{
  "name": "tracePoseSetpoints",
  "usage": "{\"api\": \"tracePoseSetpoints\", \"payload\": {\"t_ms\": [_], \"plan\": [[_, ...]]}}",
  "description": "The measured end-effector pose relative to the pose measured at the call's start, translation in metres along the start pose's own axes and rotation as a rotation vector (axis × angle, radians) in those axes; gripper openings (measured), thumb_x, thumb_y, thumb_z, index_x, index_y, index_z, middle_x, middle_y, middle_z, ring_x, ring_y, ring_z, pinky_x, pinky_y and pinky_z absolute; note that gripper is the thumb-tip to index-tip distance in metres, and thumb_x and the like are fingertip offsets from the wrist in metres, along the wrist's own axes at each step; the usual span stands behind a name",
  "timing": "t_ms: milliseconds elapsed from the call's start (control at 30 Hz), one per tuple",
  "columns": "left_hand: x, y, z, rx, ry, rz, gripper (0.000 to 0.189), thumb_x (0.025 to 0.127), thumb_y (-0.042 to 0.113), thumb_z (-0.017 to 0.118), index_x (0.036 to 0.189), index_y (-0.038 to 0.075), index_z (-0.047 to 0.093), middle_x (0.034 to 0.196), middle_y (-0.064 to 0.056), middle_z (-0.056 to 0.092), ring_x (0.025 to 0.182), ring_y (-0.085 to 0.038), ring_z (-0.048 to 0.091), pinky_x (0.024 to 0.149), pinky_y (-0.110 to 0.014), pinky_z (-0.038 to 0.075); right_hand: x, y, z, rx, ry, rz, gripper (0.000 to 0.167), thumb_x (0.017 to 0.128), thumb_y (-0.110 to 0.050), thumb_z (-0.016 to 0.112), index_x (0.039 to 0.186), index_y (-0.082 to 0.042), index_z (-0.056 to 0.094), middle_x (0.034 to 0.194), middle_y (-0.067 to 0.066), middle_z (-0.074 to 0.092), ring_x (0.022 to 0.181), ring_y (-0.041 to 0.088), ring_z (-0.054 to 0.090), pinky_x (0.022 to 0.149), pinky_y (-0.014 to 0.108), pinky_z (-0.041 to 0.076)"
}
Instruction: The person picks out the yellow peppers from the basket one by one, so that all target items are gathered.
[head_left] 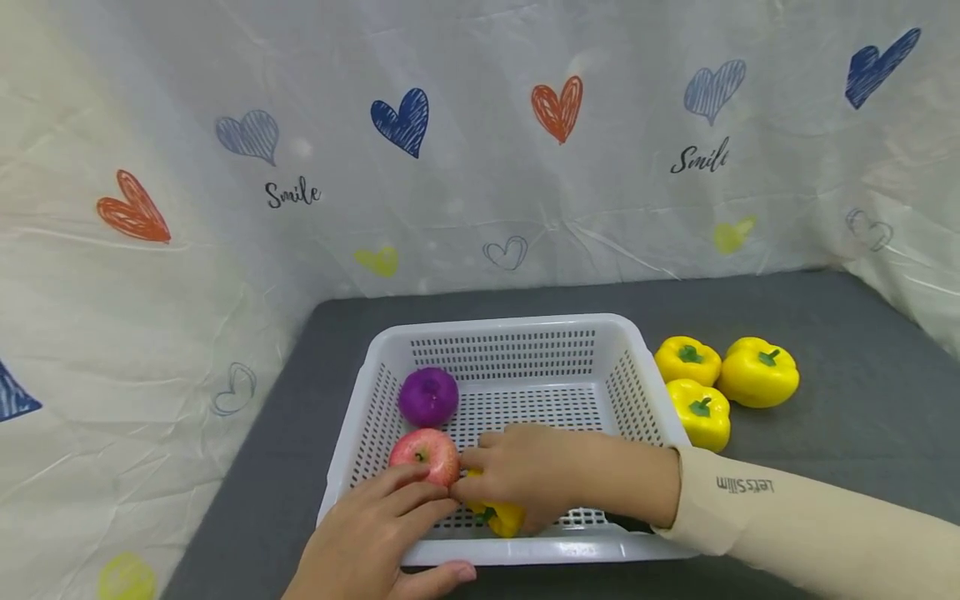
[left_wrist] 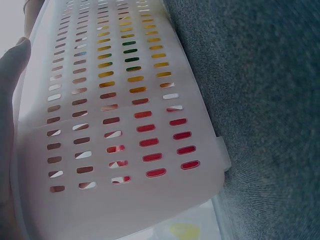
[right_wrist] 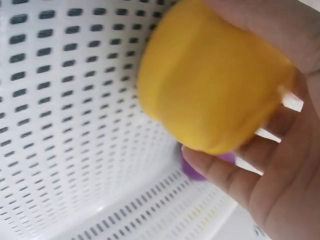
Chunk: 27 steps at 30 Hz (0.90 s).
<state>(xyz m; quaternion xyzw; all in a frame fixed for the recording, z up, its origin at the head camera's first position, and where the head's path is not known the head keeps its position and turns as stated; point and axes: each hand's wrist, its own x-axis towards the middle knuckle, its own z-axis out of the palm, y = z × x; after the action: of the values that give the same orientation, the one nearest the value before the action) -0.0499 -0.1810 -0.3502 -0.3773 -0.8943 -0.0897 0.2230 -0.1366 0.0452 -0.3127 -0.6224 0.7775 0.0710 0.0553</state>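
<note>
My right hand (head_left: pixel 540 477) reaches into the white slotted basket (head_left: pixel 517 321) and grips a yellow bell pepper (head_left: pixel 507 518) near its front wall. In the right wrist view, thumb and fingers lie around the pepper (right_wrist: pixel 210 80). My left hand (head_left: pixel 378 533) extends over the front-left rim, its fingers fairly straight beside a red apple (head_left: pixel 426 454) and its thumb outside the rim. Fingertips appear to touch the apple, though the contact is partly hidden. Behind the apple sits a round purple vegetable (head_left: pixel 428 397). Through the basket wall (left_wrist: pixel 110 210), the left wrist view shows yellow, green and red patches.
Three yellow bell peppers, among them a large one (head_left: pixel 759 372), stand to the right of the basket on the dark grey cloth (head_left: pixel 832 417). A pale curtain (head_left: pixel 480 192) printed with hearts hangs behind. Something dark (head_left: pixel 626 523) shows under the right wrist.
</note>
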Motion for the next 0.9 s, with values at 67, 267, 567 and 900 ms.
{"api": "tracePoseSetpoints", "payload": {"t_ms": [67, 267, 567, 900], "plan": [[0.0, 0.0, 0.001, 0.002, 0.016, 0.01, 0.054, 0.089, 0.068, 0.059, 0.109, 0.021, 0.076, 0.114, 0.009, 0.07, 0.113, -0.017, 0.061, 0.094, -0.037, 0.052, 0.004, -0.001, 0.003, -0.015, -0.032, 0.013, 0.064, 0.079, -0.039, 0.084, 0.137, -0.031, 0.056, 0.123, -0.007, 0.059, 0.097, 0.009, 0.054, 0.085, 0.025, 0.053], [0.0, -0.002, 0.003, 0.009, 0.04, 0.03, 0.054, 0.092, 0.069, 0.055, 0.107, 0.021, 0.076, 0.111, 0.01, 0.071, 0.111, -0.018, 0.061, 0.095, -0.036, 0.051, 0.012, -0.007, 0.007, -0.086, -0.097, 0.051, 0.068, 0.076, -0.039, 0.087, 0.135, -0.032, 0.055, 0.124, -0.007, 0.059, 0.101, 0.011, 0.055, 0.086, 0.029, 0.053], [0.001, -0.002, 0.003, 0.013, 0.056, 0.037, 0.057, 0.092, 0.069, 0.054, 0.109, 0.02, 0.076, 0.113, 0.007, 0.071, 0.111, -0.018, 0.062, 0.095, -0.036, 0.051, 0.018, -0.005, 0.006, -0.16, -0.118, 0.059, 0.071, 0.072, -0.047, 0.087, 0.132, -0.022, 0.058, 0.125, -0.009, 0.062, 0.107, 0.011, 0.055, 0.096, 0.03, 0.049], [0.002, -0.003, 0.003, 0.001, 0.057, 0.037, 0.055, 0.091, 0.069, 0.057, 0.108, 0.02, 0.076, 0.109, 0.008, 0.072, 0.109, -0.019, 0.063, 0.094, -0.037, 0.051, 0.021, -0.004, 0.005, -0.204, -0.164, 0.114, 0.067, 0.07, -0.057, 0.084, 0.124, -0.023, 0.064, 0.11, -0.009, 0.065, 0.099, 0.01, 0.057, 0.089, 0.027, 0.051]]}}
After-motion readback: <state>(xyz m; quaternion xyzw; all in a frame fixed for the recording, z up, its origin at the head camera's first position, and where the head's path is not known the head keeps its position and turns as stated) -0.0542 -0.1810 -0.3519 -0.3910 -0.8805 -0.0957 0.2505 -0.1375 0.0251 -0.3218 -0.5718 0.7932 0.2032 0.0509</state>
